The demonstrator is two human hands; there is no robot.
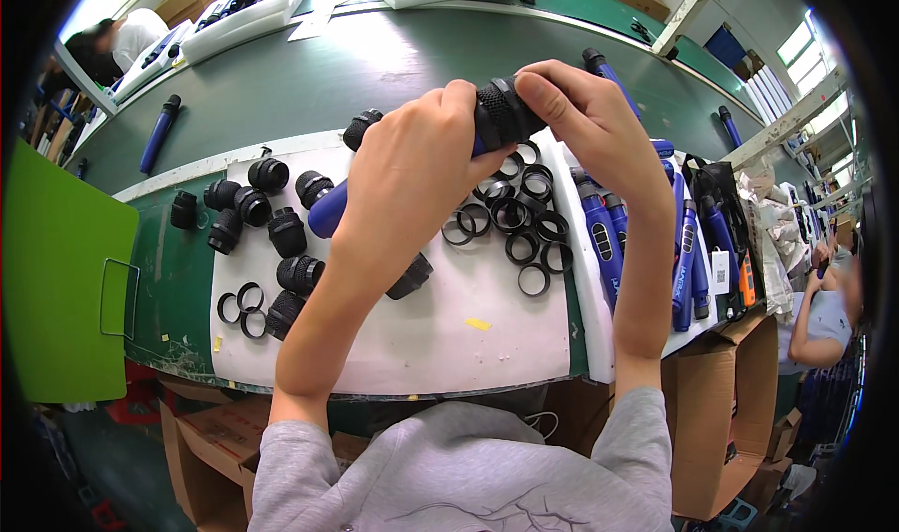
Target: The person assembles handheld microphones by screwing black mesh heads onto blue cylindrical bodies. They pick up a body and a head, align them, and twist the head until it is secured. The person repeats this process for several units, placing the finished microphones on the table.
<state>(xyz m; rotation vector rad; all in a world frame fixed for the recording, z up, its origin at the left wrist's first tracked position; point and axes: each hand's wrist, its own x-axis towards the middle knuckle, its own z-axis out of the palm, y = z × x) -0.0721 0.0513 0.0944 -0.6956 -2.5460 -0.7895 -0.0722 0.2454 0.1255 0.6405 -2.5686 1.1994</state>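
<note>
Above the white work sheet (449, 345) I hold a blue handheld microphone (328, 211) tilted, its black mesh head (504, 112) up to the right. My left hand (412, 153) wraps around the blue body. At the other end, the fingers and thumb of my right hand (585, 120) close on the black head. Several black microphone heads (253, 204) lie on the sheet to the left. Black rings (510, 215) are scattered below my hands, with a few more rings (251, 296) at the lower left. My left arm partly hides another black head (410, 277).
At right, a white foam tray (596, 345) holds several blue microphones (688, 256). A conveyor belt (281, 73) crosses behind, carrying a loose microphone (161, 134). A green bin (66, 279) stands left, a cardboard box (716, 410) lower right. Another person (819, 317) is at far right.
</note>
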